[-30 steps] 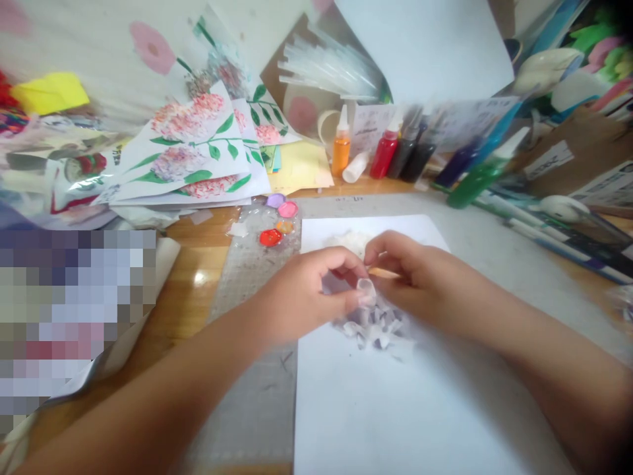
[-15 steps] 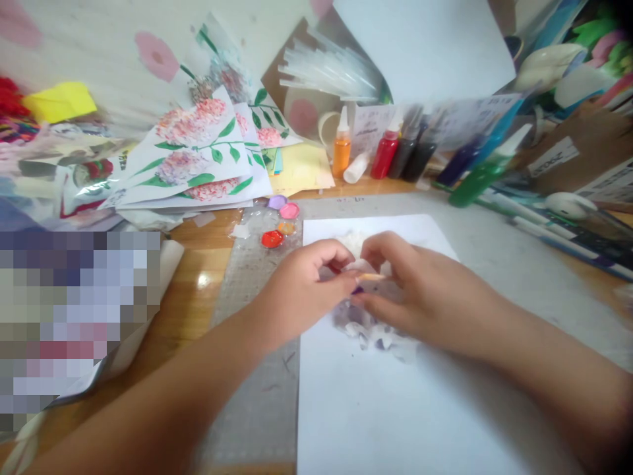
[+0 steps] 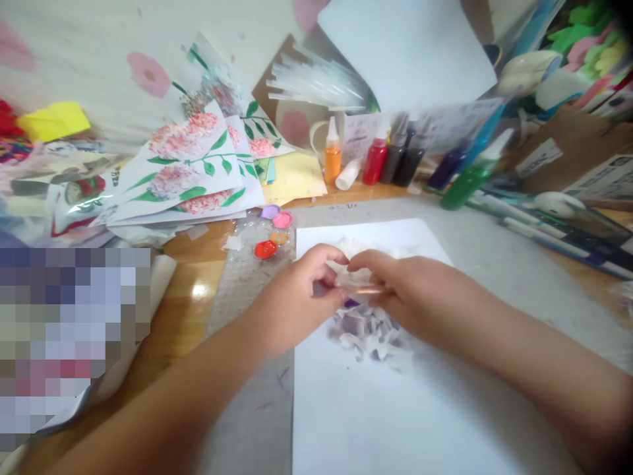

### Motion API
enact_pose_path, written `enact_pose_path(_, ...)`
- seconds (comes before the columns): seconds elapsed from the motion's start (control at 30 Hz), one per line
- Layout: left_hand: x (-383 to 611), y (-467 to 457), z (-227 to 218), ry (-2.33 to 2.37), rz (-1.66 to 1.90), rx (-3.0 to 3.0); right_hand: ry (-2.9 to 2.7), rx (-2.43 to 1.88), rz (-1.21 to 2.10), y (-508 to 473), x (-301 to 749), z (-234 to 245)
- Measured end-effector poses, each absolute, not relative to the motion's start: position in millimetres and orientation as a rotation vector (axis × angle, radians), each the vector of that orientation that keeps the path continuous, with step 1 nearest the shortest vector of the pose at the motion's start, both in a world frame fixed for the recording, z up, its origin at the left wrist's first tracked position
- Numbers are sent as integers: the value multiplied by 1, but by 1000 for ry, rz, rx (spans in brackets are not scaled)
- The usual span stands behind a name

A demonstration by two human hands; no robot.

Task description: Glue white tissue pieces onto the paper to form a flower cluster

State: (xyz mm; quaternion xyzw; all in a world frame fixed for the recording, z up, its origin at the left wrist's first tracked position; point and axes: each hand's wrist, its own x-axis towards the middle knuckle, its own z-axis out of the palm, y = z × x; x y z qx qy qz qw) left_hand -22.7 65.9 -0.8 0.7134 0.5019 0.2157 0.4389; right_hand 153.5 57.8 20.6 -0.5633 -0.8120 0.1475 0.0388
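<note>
My left hand (image 3: pixel 297 300) and my right hand (image 3: pixel 405 293) meet over a white sheet of paper (image 3: pixel 395 409) on a grey cutting mat (image 3: pixel 247 369). My right hand is closed on a thin wooden stick (image 3: pixel 370 289) whose tip points left. My left hand pinches a small piece of paper at that tip, its fingers curled. Just below the fingers sits a cluster of small purple-tinted paper pieces (image 3: pixel 368 333) stuck on the sheet. A pile of loose white paper bits (image 3: pixel 353 249) lies just beyond the hands.
Small paint blobs (image 3: pixel 271 234) sit on plastic at the mat's far left corner. Orange, red and dark paint bottles (image 3: pixel 376 158) stand behind. Flower paintings (image 3: pixel 192 171) are stacked at the left. Glue sticks (image 3: pixel 316 82), pens and boxes crowd the back and right.
Both hands have shifted slightly toward me and lower over the purple cluster. The stick, tilted before, now lies level in my right hand. The view has tipped down a little.
</note>
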Motion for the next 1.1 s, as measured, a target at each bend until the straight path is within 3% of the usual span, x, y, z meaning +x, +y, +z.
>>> enact_pose_path(0.13,-23,66,0,1214,512,1783,-2561,-1735,423,57,152,21)
enact_pose_path(0.5,-16,69,5,1206,457,1957,-2444,-1696,827,59,154,33)
enact_pose_path(0.67,-16,69,8,1310,344,1953,-2436,-1647,770,60,155,30)
enact_pose_path(0.93,-12,68,9,1359,293,2135,-2256,-1050,473,63,177,37)
enact_pose_path(1.1,-14,71,5,1360,302,2113,-2194,-1050,661,62,182,36)
